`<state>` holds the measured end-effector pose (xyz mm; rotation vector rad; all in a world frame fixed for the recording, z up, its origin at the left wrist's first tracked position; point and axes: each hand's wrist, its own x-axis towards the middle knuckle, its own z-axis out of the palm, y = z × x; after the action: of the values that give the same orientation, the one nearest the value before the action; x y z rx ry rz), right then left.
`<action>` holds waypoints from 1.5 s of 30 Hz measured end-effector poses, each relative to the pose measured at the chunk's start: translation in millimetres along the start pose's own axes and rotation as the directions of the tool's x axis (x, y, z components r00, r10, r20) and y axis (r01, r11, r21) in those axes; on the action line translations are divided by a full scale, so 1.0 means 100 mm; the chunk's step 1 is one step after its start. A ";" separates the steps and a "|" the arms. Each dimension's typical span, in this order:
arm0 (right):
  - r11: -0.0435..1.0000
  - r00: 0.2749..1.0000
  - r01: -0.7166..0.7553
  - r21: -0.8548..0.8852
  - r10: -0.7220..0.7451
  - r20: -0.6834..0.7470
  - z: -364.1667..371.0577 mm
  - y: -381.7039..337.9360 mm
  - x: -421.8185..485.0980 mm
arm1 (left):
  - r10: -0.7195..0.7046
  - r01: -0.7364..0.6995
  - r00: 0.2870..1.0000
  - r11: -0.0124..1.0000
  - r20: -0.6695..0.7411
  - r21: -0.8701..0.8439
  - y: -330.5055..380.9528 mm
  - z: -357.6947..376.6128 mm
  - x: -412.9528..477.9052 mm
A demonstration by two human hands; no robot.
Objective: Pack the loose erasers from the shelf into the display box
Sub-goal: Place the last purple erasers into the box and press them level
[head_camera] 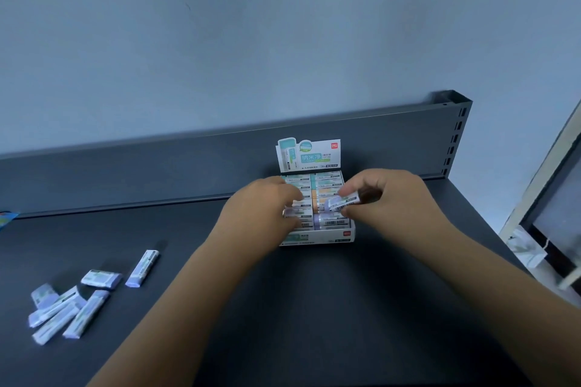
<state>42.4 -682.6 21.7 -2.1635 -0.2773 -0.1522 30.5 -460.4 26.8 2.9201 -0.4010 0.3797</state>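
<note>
A white display box (317, 236) stands on the dark shelf (314, 292), its printed flap upright at the back, holding two rows of wrapped erasers. My right hand (390, 198) pinches a purple-tipped eraser (342, 202) by its right end, tilted just above the box's right row. My left hand (264, 207) rests on the left row, fingers curled over the erasers there; what they touch is hidden. Several loose erasers (66, 308) lie scattered at the shelf's front left, one of them (143, 267) set a little apart.
The shelf's grey back panel (157, 163) runs behind the box, ending in a slotted upright (454, 135) at the right. A white-framed object (547, 214) stands beyond the shelf's right edge. A small colourful item (6, 218) shows at the far left.
</note>
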 end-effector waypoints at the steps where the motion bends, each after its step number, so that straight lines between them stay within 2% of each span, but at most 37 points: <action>1: 1.000 1.000 0.001 -0.009 -0.001 0.011 0.01 0.01 0.00 | -0.001 0.001 1.000 1.000 -0.012 0.012 0.00 -0.01 0.00; 4: 0.999 0.999 0.011 -0.036 -0.010 0.034 0.03 0.01 0.00 | 0.020 -0.019 1.000 0.998 -0.011 0.066 -0.01 0.00 0.00; 9: 0.981 0.994 0.110 -0.162 -0.105 0.037 0.10 0.03 0.05 | 0.057 -0.052 0.998 0.987 -0.033 0.154 0.01 0.04 0.00; 14: 0.896 0.968 0.251 -0.365 -0.233 0.093 0.15 0.07 0.10 | 0.023 -0.011 0.998 0.980 -0.060 0.198 0.03 0.07 -0.03; 17: 0.864 0.960 0.278 -0.420 -0.267 0.087 0.16 0.10 0.10 | -0.009 0.019 0.999 0.979 -0.049 0.203 0.05 0.07 -0.03; 23: 0.831 0.932 0.331 -0.446 -0.361 0.019 0.23 0.19 0.11 | -0.028 0.039 0.998 0.982 -0.060 0.187 0.06 0.09 -0.02; 30: 0.808 0.909 0.378 -0.453 -0.416 0.017 0.28 0.20 0.10 | -0.011 0.021 0.998 0.988 -0.065 0.151 0.04 0.12 -0.03; 34: 0.809 0.909 0.385 -0.444 -0.416 0.029 0.29 0.20 0.07 | -0.004 0.008 0.991 1.000 -0.130 0.030 0.00 0.17 -0.06; 39: 0.816 0.921 0.365 -0.447 -0.388 0.044 0.28 0.21 0.06 | -0.003 0.000 0.996 0.999 -0.088 -0.037 -0.07 0.16 -0.05; 45: 0.749 0.886 0.426 -0.507 -0.458 0.067 0.29 0.15 0.01 | 0.002 -0.004 0.998 1.000 -0.062 -0.030 -0.09 0.16 -0.05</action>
<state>47.4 -667.0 -6.9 -2.5730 -0.7959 -0.6285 32.0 -454.2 9.3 2.8710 -0.3984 0.4600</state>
